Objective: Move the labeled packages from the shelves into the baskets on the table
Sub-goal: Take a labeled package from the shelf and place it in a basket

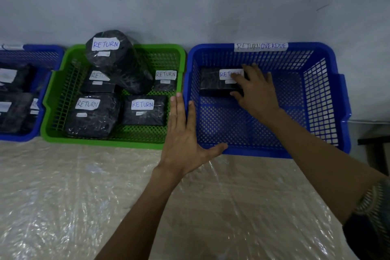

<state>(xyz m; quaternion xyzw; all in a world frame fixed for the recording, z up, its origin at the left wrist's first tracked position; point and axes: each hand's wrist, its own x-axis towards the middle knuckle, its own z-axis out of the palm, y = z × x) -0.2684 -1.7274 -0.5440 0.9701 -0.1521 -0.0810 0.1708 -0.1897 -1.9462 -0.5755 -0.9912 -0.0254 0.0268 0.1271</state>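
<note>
A blue basket (325,99) tagged "RETURN OVERDUE" stands on the table at the right. Inside it, at the far left, lies a black wrapped package (213,83) with a white "RETURN" label. My right hand (256,88) reaches into the basket and grips the package's right end, fingers over the label. My left hand (183,133) lies flat and open, fingers spread, over the rim between the blue basket and the green basket (63,110). The green basket holds several black "RETURN" packages, one a tall roll (118,63) lying on top of the others.
A second blue basket (45,57) with dark packages sits at the far left edge. The table is covered in crinkled clear plastic sheet (63,196). A grey wall rises right behind the baskets. A dark frame (375,143) shows at the right edge.
</note>
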